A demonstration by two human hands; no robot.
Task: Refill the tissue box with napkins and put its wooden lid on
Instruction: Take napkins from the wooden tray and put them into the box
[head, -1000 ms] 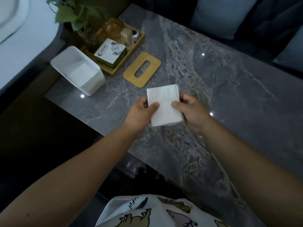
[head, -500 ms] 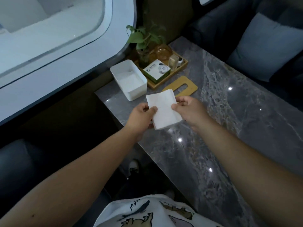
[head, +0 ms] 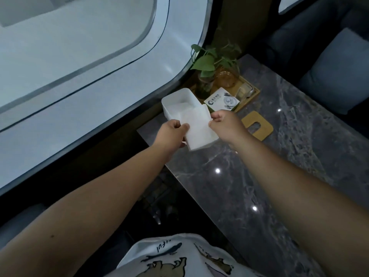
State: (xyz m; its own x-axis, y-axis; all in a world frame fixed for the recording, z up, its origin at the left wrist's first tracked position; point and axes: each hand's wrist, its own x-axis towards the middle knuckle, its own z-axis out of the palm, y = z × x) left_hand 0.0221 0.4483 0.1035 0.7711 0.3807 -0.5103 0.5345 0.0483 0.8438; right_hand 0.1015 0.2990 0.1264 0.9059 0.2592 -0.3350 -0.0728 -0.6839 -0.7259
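Both hands held the napkin stack (head: pixel 199 127) over the open white tissue box (head: pixel 175 100): left hand (head: pixel 173 130) and right hand (head: pixel 225 124) each with a pinching grip on one edge. The wooden lid (head: pixel 258 126) lay on the marble surface (head: pixel 279 166) nearby.

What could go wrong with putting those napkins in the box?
1. The napkins are pinched only at their side edges by the left hand and right hand, so the stack may sag or fan apart.
2. They look about as wide as the box opening, so a corner could snag on the rim.
3. The box stands near the table corner; a push might slide it off.
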